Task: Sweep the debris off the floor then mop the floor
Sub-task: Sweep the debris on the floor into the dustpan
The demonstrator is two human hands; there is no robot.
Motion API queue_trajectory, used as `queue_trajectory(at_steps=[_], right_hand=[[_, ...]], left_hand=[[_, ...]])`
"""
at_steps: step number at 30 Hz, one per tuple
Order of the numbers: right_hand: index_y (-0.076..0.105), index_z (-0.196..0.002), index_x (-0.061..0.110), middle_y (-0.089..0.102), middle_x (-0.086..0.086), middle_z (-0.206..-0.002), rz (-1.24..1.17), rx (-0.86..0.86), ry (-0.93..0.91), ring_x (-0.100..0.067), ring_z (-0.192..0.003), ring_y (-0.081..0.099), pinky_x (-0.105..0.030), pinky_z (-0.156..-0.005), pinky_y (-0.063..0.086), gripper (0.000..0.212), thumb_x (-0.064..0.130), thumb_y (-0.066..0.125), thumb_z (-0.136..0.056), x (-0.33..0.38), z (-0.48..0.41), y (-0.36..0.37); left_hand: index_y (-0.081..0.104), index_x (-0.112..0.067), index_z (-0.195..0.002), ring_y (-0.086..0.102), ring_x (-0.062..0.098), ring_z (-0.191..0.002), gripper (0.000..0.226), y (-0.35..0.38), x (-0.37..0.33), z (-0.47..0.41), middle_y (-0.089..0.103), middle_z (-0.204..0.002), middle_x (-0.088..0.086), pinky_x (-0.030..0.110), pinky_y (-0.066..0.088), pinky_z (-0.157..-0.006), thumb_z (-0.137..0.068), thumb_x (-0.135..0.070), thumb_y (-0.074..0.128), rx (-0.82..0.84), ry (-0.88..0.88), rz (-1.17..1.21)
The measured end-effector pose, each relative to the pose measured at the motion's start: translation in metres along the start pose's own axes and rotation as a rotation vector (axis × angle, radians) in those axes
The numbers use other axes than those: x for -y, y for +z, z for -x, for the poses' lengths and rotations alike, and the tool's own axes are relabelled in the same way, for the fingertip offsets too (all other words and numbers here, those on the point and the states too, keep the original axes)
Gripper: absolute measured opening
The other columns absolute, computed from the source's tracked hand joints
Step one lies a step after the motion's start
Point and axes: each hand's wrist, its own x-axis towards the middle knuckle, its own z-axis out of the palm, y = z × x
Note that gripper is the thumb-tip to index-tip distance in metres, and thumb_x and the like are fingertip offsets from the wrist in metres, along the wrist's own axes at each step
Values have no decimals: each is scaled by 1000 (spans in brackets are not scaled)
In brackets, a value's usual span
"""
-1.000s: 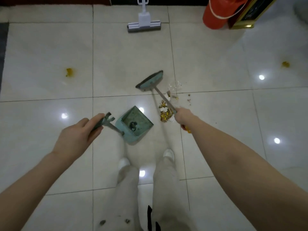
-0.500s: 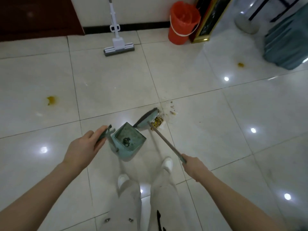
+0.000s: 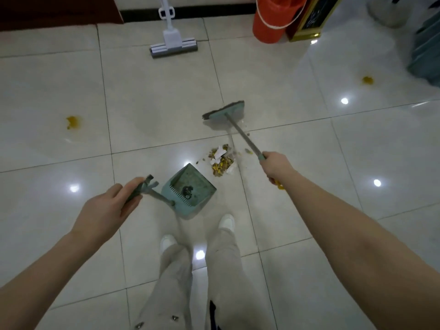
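Observation:
My left hand grips the handle of a teal dustpan that rests on the white tiled floor, its mouth facing a pile of yellow and white debris. A dark clump lies inside the pan. My right hand holds the long handle of a teal broom, whose head sits on the floor beyond the pile. A white sponge mop stands against the far wall.
An orange bucket stands at the back right beside a gold-framed board. Yellow stains mark the floor at the left and right. A teal object sits at the right edge. My feet are just behind the dustpan.
The broom head swept the debris toward the dustpan, then moved back out beyond the pile. The dustpan stayed in about the same place.

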Motion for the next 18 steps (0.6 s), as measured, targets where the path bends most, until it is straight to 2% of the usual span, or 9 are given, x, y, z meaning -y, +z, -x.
queue_trajectory(at_steps=[3,5,7,11,15,18], right_hand=[[62,-112,5,60,-16,-85,-3,-7,45,-25,-50,56,-30,-42,49,28,13,38,-100,6,-55,-16],[62,-112,1,57,-15,-78,-33,8,101,-27,-52,56,-35,-54,55,28,12,39,-100,5,-83,-20],[59,-115,-2,54,-14,-69,-46,45,152,-27,-52,55,-35,-59,53,31,12,36,-100,0,-98,-16],[52,-121,0,55,-14,-69,-21,83,157,-23,-41,54,-30,-40,49,31,8,32,-99,-18,-88,15],[45,-129,7,50,-15,-81,-28,114,145,-25,-43,56,-25,-31,44,39,2,28,-95,-31,-49,52],[43,-131,8,49,-14,-84,-60,139,161,-25,-44,55,-23,-29,40,41,3,28,-94,-33,-12,75]], left_hand=[[48,-17,-128,38,21,-41,46,7,-9,-5,50,-67,4,21,30,-41,-92,-43,36,-10,-51,-11],[48,-16,-127,40,24,-40,47,11,-13,-5,50,-67,5,25,34,-40,-96,-47,32,-25,-75,-9],[48,-13,-126,43,27,-40,50,15,-17,-4,50,-68,8,28,37,-39,-98,-49,27,-45,-90,-13],[48,-12,-126,44,31,-42,45,16,-22,-5,51,-69,11,32,40,-39,-96,-43,33,-73,-113,-21],[46,-16,-128,47,32,-45,43,13,-17,-6,51,-71,8,33,42,-40,-93,-40,38,-57,-146,1],[43,-20,-130,46,28,-46,37,12,-10,-10,52,-73,6,30,41,-41,-96,-29,53,-65,-136,7]])
